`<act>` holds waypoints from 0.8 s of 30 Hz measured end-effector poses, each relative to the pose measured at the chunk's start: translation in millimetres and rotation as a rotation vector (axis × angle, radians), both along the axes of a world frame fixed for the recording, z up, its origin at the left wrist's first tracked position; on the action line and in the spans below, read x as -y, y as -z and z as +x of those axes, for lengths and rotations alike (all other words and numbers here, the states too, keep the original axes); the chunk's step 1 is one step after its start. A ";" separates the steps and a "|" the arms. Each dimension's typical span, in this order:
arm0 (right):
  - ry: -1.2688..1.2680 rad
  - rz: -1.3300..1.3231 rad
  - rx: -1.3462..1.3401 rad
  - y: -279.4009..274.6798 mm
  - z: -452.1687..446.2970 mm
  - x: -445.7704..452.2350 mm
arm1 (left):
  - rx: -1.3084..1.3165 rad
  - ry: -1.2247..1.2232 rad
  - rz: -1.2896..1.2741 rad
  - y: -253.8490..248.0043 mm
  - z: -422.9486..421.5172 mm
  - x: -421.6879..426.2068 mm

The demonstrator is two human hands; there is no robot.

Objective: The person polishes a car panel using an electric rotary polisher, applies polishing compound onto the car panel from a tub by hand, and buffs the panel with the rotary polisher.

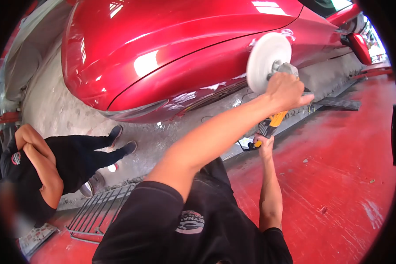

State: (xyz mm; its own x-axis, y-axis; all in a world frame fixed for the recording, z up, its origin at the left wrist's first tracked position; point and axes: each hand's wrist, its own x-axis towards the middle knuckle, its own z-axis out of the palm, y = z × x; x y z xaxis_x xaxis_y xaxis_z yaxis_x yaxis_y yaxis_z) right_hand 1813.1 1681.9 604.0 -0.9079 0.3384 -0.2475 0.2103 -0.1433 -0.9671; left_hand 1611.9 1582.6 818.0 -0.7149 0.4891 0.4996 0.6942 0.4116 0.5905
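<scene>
A yellow-and-black polisher (276, 119) is held in both hands beside a glossy red car (185, 48). My left hand (287, 91) is closed over the front of the tool, just behind its round white pad (268, 61). Lower down, my right hand (265, 145) wraps round the rear of the body, where a dark cord shows. The pad stands tilted over the front fender, close to the seam of the hood; whether its face touches the paint I cannot tell. My fingers partly hide the tool's head.
Another person (53, 163) stands at the left with arms folded. A dark metal rack (99, 213) lies near that person's feet. The car's side mirror (360, 47) juts out at the right. Grey concrete meets the red floor (330, 176), and a dark flat bar (339, 104) lies there.
</scene>
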 end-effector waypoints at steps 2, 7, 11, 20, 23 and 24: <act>-0.039 0.093 0.077 25.7 22.1 24.6 | 0.129 0.008 -0.117 2.4 23.1 51.4; -0.132 0.109 0.220 18.0 61.9 133.6 | -0.039 -0.150 -0.037 44.3 96.8 187.9; -0.271 0.181 0.144 48.6 80.6 173.9 | -0.010 -0.179 0.000 55.7 136.3 264.6; -0.312 0.215 0.146 31.1 40.7 89.3 | -0.027 -0.140 0.067 49.5 119.2 198.8; -0.180 0.159 0.212 4.7 20.8 35.5 | -0.098 -0.107 0.020 38.8 79.4 120.3; -0.151 0.178 0.171 11.0 13.3 15.0 | -0.122 -0.098 0.018 34.4 63.8 90.0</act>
State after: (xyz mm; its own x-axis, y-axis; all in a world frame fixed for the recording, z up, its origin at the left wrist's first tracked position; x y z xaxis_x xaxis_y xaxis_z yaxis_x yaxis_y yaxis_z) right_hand 1826.4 1666.9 593.0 -0.9015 0.2540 -0.3505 0.3788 0.0708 -0.9228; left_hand 1675.8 1492.7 783.7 -0.6924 0.4102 0.5935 0.7182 0.4709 0.5123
